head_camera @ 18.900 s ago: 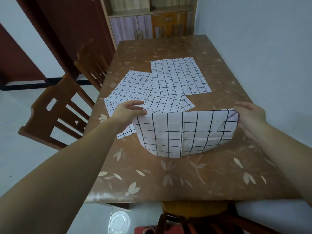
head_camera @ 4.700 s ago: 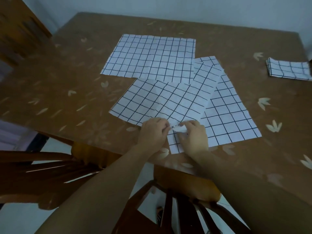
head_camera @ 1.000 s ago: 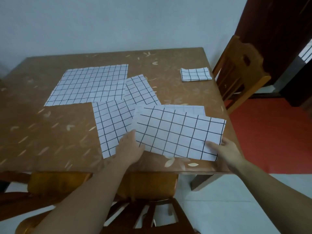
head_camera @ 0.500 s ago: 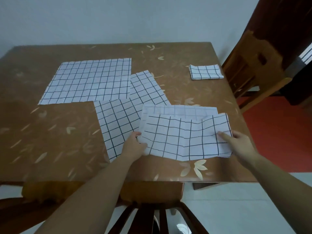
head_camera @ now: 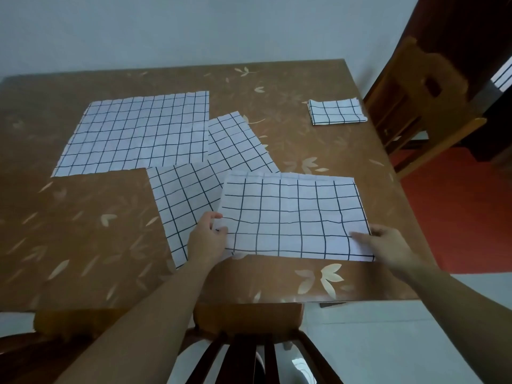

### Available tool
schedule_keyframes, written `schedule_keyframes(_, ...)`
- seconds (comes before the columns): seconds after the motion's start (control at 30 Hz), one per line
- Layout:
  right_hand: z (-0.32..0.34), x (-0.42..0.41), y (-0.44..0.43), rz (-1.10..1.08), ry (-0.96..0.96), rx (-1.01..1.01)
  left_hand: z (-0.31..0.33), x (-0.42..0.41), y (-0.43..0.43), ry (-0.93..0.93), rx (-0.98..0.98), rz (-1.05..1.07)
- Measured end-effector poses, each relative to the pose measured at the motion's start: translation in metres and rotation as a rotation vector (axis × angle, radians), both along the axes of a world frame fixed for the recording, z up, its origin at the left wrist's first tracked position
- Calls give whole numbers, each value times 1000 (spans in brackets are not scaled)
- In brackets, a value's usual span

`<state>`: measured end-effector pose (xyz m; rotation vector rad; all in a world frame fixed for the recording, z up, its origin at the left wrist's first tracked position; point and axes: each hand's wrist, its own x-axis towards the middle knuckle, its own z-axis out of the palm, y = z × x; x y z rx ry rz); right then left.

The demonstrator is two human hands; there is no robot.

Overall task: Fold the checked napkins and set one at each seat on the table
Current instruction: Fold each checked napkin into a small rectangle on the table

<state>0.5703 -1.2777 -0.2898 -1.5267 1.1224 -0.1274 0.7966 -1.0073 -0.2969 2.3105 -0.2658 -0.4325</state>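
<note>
Two bare arms are all that shows of the person: the left arm (head_camera: 144,322) is uncovered from the frame's lower edge to the wrist, and the right arm (head_camera: 457,295) likewise from the right edge. The left hand (head_camera: 206,239) and right hand (head_camera: 388,245) are bare too. Both forearms look smooth, broad near the camera and tapering toward the wrists.

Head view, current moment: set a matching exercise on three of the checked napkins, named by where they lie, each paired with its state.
Things:
1. far-right napkin
2. far-left napkin
3. nearest napkin

States:
A. folded in half, pinched by the left hand and the right hand
B. spread out flat, untouched
C. folded into a small packet

Pairs: 1-C, 2-B, 3-A.
</note>
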Motion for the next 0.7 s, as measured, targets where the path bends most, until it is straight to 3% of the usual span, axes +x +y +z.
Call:
schedule_keyframes(0.1, -7, 1, -1, -18, 57, -93, -4, 4, -4, -9, 6, -24)
schedule_keyframes(0.7, -15, 21, -2, -66, 220, -194, -17, 21, -6, -88, 90, -241)
